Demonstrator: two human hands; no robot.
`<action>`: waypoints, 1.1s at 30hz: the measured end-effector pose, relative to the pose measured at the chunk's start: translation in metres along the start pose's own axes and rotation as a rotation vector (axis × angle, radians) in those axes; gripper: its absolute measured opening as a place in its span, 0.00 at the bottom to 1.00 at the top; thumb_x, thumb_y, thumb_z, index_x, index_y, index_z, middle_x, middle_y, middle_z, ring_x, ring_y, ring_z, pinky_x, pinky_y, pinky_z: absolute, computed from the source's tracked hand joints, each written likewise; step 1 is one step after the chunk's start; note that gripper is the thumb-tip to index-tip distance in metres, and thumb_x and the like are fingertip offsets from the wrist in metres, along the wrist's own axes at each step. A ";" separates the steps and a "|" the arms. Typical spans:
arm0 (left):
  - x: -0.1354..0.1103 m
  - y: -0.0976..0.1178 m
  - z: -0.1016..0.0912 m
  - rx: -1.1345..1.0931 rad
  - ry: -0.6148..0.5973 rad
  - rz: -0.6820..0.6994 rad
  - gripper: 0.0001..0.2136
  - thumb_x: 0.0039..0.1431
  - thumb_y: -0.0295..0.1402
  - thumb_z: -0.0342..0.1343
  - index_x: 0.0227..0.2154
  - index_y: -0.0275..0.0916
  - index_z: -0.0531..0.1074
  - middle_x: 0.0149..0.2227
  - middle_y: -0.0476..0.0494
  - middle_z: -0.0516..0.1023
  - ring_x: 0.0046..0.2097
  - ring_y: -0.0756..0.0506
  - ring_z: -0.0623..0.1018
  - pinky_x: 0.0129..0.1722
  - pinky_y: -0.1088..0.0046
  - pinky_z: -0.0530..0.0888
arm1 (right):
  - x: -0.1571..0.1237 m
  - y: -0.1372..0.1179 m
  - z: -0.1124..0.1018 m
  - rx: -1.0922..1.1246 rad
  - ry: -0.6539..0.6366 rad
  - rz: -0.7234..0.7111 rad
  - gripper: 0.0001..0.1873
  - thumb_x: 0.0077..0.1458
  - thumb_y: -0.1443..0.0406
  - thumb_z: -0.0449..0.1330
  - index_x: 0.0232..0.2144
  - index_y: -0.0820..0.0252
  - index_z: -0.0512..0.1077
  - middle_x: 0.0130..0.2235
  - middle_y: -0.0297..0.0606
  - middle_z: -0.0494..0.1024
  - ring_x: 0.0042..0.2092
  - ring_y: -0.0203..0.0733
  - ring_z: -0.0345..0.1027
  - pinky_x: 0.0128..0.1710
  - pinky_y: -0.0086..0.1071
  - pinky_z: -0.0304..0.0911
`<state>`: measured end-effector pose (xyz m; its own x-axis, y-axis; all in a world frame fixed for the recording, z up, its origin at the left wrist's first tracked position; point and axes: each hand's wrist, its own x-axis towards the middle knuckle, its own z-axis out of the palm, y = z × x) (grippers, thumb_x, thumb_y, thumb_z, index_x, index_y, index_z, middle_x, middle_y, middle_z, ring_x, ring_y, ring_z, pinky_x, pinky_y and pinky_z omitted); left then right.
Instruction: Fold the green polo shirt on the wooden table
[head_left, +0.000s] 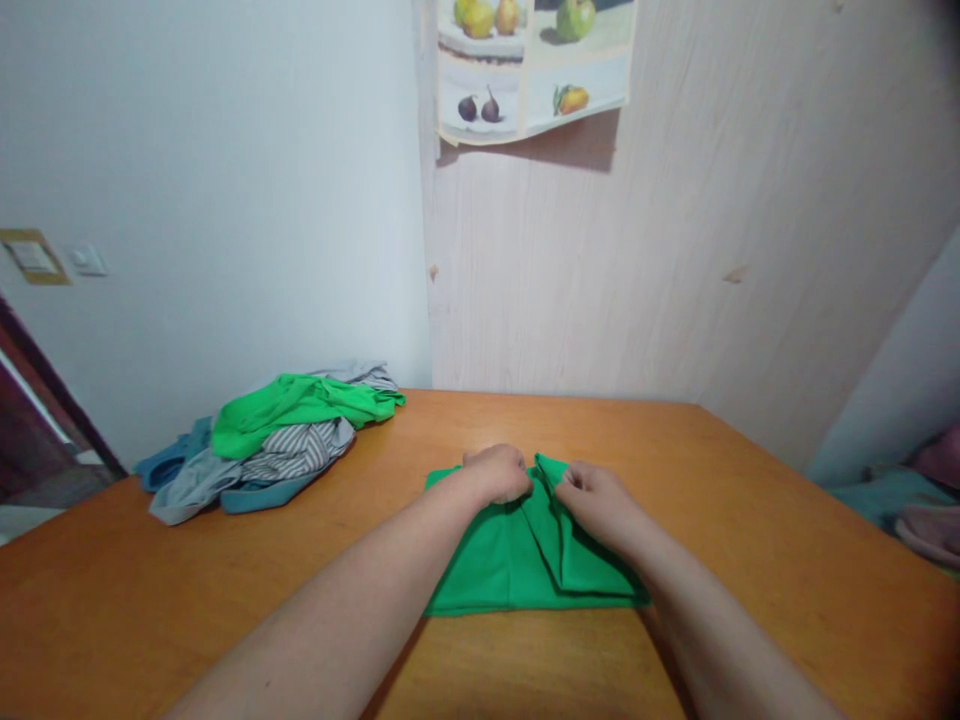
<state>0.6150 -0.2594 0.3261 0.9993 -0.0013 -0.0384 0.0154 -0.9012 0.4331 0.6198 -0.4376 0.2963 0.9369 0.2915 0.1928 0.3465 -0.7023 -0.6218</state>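
Observation:
A bright green cloth point(510, 565) lies partly folded on the wooden table point(787, 580), right in front of me. My left hand point(496, 472) is closed on the cloth's far edge, fingers curled under. Close beside it, my right hand point(600, 503) pinches a raised fold of the same green cloth near its far end. The two hands nearly touch over the middle of the cloth. A ridge of fabric runs from between them toward me.
A heap of clothes point(270, 440) sits at the table's far left: green on top, grey striped and blue pieces beneath. A fruit poster point(532, 65) hangs on the wood-panel wall behind. Bedding point(915, 500) shows at the right edge.

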 end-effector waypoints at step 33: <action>0.020 -0.020 0.026 -0.254 0.160 0.024 0.04 0.53 0.27 0.56 0.30 0.37 0.75 0.28 0.48 0.77 0.31 0.47 0.75 0.34 0.74 0.69 | -0.030 -0.030 -0.018 -0.170 -0.416 -0.121 0.30 0.49 0.61 0.59 0.57 0.44 0.70 0.51 0.38 0.79 0.48 0.51 0.72 0.45 0.39 0.63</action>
<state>0.6342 -0.2527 0.2936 0.9920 0.0650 0.1082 -0.0203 -0.7642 0.6446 0.5816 -0.4369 0.3232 0.8033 0.5893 -0.0865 0.4871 -0.7336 -0.4738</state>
